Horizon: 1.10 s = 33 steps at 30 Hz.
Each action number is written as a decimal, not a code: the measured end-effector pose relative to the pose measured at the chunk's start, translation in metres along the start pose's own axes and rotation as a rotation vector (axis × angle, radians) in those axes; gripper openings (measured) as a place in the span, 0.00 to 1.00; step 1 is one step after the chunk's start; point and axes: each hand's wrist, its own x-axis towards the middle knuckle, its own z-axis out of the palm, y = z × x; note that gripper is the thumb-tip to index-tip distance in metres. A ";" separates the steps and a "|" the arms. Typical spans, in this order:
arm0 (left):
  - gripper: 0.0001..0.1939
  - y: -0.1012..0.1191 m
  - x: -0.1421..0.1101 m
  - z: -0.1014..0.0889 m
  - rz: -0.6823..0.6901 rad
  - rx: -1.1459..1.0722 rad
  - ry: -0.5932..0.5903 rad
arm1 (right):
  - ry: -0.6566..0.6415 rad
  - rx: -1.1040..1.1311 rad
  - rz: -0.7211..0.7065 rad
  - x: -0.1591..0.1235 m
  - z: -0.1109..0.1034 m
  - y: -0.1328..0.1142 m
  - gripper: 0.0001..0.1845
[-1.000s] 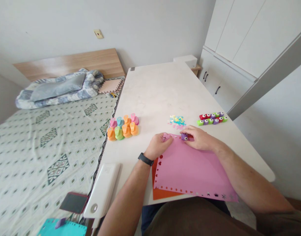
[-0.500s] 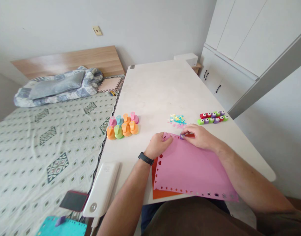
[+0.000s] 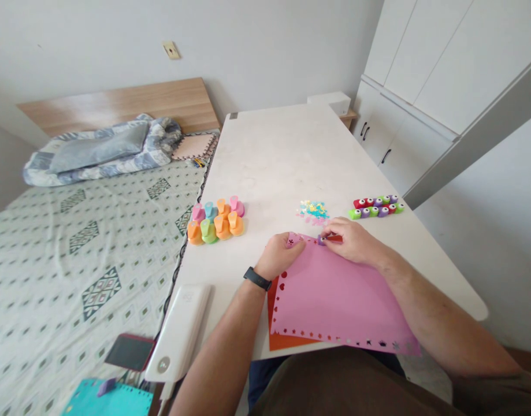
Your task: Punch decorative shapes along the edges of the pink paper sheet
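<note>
A pink sheet (image 3: pixel 338 294) with small shapes cut along its edges lies over an orange sheet (image 3: pixel 286 342) at the table's near edge. My left hand (image 3: pixel 283 253) pinches the pink sheet's far left corner, thumb on top. My right hand (image 3: pixel 351 238) grips a small purple craft punch (image 3: pixel 320 240) set on the sheet's far edge, its thumb over the punch top. Just beyond lies a pile of tiny yellow, blue and pink paper cutouts (image 3: pixel 314 211). Two rows of small red, green and purple punches (image 3: pixel 376 207) sit to the right.
Larger orange, green, blue and pink punches (image 3: pixel 215 221) stand at the table's left. A long white device (image 3: pixel 179 332) lies along the left edge. On the bed (image 3: pixel 61 254) are a phone (image 3: pixel 130 352) and a teal sheet (image 3: pixel 118 400). A white box (image 3: pixel 330 103) stands behind the table.
My right thumb has moved over the top of the purple punch, covering more of it. My left hand and the pink sheet stay in place.
</note>
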 end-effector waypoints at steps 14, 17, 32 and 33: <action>0.16 -0.003 0.002 0.000 0.032 0.038 -0.015 | 0.025 -0.028 0.017 -0.002 0.004 -0.003 0.08; 0.16 -0.003 0.002 0.000 0.024 0.052 -0.023 | 0.029 -0.036 -0.002 -0.002 0.003 -0.003 0.08; 0.17 -0.004 0.002 0.000 0.012 0.043 -0.031 | -0.003 -0.081 0.010 -0.001 0.010 0.000 0.06; 0.16 -0.004 0.002 0.000 0.011 0.042 -0.029 | -0.007 -0.084 0.010 -0.001 0.010 0.000 0.06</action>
